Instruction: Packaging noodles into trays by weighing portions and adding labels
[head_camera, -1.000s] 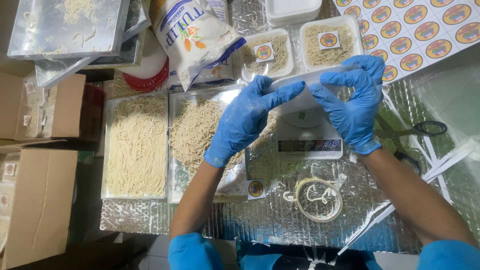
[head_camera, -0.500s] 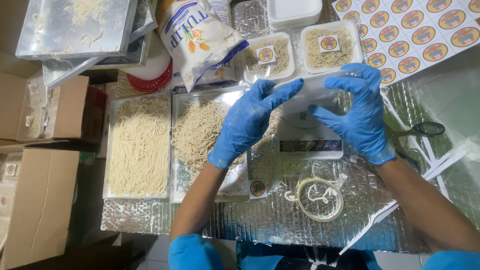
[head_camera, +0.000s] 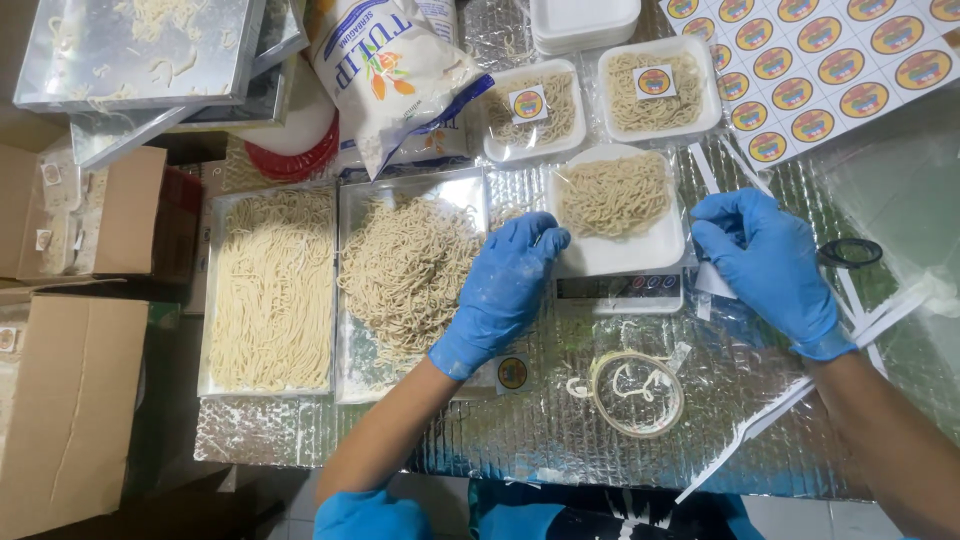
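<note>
Single head-worn view, looking steeply down, close over foil-covered table (head_camera: 520, 440)

The desk (head_camera: 560, 440) is covered in crinkled silver foil. On it lie two flat trays of pale noodles (head_camera: 272, 290) side by side at the left, a small scale (head_camera: 620, 290) bearing a white foam tray of noodles (head_camera: 618, 205), two wrapped foam trays (head_camera: 590, 100) behind it, a sheet of round stickers (head_camera: 830, 70), a flour bag (head_camera: 395, 75), scissors (head_camera: 850, 252) and a small round lid (head_camera: 637, 393).
</note>
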